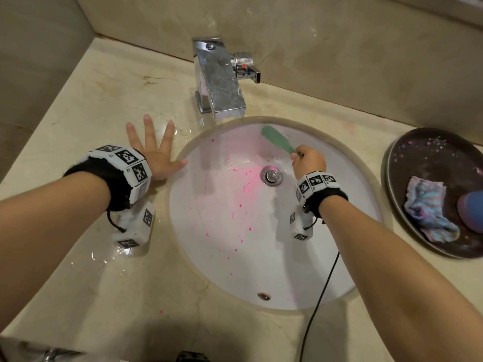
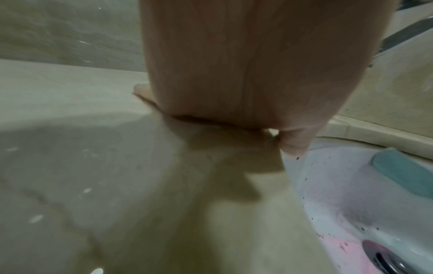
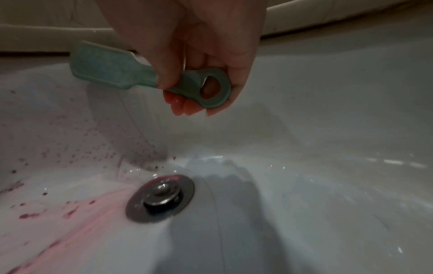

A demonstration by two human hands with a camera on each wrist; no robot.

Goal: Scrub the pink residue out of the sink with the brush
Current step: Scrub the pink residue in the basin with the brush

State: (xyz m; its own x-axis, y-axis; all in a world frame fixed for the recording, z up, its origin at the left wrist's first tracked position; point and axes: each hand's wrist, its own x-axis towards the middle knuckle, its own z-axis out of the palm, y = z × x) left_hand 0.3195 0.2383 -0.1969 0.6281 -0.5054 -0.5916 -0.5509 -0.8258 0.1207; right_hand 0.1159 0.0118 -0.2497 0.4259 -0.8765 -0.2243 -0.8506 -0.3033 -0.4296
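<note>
A white oval sink [image 1: 350, 205] is set in a beige marble counter. Pink residue [image 1: 245, 189] is spattered and smeared across its left half and beside the metal drain [image 1: 271, 176]. My right hand [image 1: 308, 160] grips the handle of a green brush [image 1: 278, 139], whose head points toward the back rim under the tap. In the right wrist view the fingers [image 3: 187, 103] curl round the brush's ringed handle [image 3: 211, 89] above the drain [image 3: 161, 196]. My left hand [image 1: 154, 150] lies flat with spread fingers on the wet counter left of the sink.
A chrome tap [image 1: 219, 82] stands behind the sink. A dark round tray [image 1: 407, 158] at the right holds a knitted cloth [image 1: 428, 212] and a blue-pink ball [image 1: 473, 212]. A black cable [image 1: 321, 291] hangs over the sink's front rim. Water pools on the counter.
</note>
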